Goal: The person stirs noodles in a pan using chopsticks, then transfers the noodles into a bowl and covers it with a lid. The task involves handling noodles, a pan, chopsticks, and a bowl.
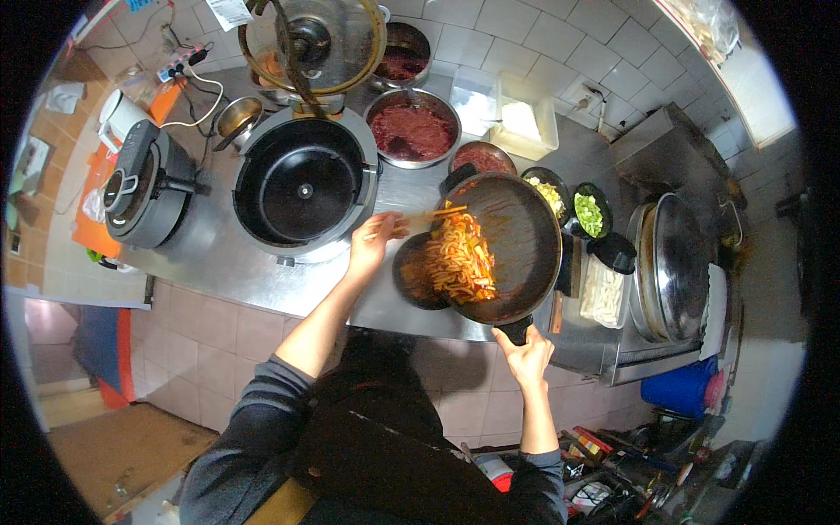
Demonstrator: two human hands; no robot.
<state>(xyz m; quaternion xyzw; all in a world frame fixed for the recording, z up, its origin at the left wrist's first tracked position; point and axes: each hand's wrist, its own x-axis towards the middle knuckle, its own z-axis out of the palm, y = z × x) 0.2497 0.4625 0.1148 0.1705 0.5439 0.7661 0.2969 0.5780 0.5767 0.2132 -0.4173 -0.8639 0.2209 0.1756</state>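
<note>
My right hand (529, 359) grips the black handle of a dark frying pan (528, 226) above the steel counter. The pan leans to the left. Saucy red-orange noodles (462, 259) with bits of green lie heaped along its left side. Below that edge stands a dark bowl (412, 275), partly hidden by the pan; the food in it is hard to make out. In my left hand (373, 243) are wooden chopsticks (449, 210), blurred along their length, with their tips at the upper edge of the noodles.
A large open cooker (305, 190) stands left of the pan, with a raised glass lid (312, 42). Behind are a bowl of dark red food (413, 131) and plastic tubs (525, 125). Chopped greens (588, 213) and a tub of white sticks (602, 295) sit at right.
</note>
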